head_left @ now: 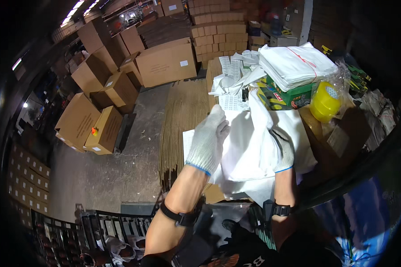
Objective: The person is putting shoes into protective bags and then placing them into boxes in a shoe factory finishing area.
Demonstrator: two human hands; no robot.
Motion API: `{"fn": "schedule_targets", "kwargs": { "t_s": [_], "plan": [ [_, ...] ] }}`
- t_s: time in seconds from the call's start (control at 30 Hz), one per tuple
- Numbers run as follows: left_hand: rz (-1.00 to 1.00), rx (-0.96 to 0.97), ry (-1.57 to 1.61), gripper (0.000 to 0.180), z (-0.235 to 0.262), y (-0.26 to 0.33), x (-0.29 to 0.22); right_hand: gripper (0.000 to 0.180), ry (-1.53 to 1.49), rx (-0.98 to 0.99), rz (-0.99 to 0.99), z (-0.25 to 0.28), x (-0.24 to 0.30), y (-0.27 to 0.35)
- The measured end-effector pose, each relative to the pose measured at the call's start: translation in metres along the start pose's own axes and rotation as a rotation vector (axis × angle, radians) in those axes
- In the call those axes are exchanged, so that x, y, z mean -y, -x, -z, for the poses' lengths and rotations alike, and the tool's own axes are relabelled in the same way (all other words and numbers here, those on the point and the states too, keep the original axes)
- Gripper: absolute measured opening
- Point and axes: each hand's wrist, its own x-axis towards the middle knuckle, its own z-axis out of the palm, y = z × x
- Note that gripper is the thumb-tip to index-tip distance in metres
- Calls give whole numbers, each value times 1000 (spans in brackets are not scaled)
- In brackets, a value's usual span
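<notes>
Both gloved hands work a white bag (249, 147) of soft, thin sheet that lies draped over the tabletop (338, 142), on top of flattened corrugated cardboard sheets (185, 120). The left hand (209, 140), in a grey knit glove with a blue cuff, is raised at the bag's upper left edge with its fingers loosely curled; whether it pinches the material or only rests against it I cannot tell. The right hand (283, 151) has its grip closed on a bunched fold of the bag near the middle.

The bag looks light and limp — it sags and creases wherever it is not held, so it probably will not keep a shape on its own. The surface seems smooth and could slide through knit gloves unless gathered into a fold. The best hold is likely along the top edge, one hand at each corner.

Behind lie a banded stack of folded white bags (296, 64), a green carton (285, 95), yellow tape rolls in a clear bag (325, 100) and printed label sheets (231, 100). Brown cardboard boxes (165, 62) stand on the floor to the left.
</notes>
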Motion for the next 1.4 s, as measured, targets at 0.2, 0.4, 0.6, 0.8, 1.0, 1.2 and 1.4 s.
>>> {"fn": "schedule_targets", "kwargs": {
  "t_s": [0.2,0.4,0.6,0.8,1.0,1.2,1.4],
  "plan": [
    [603,327,291,104,25,-27,33,19,192,28,-227,-79,102,10],
    [398,11,-163,62,35,-34,72,16,288,99,-97,-100,91,23],
    [208,-48,105,45,13,77,-13,19,241,66,84,-150,176,70],
    [-113,-389,81,53,46,331,-92,45,68,631,29,-249,255,202],
    [-570,-906,226,34,81,614,-19,53,211,1415,0,-327,257,435],
    [-882,-1606,308,35,61,827,118,50,225,2064,174,-314,266,681],
    [-580,-2545,-144,44,32,943,220,24,-212,2517,251,-282,281,841]
  ]
}}
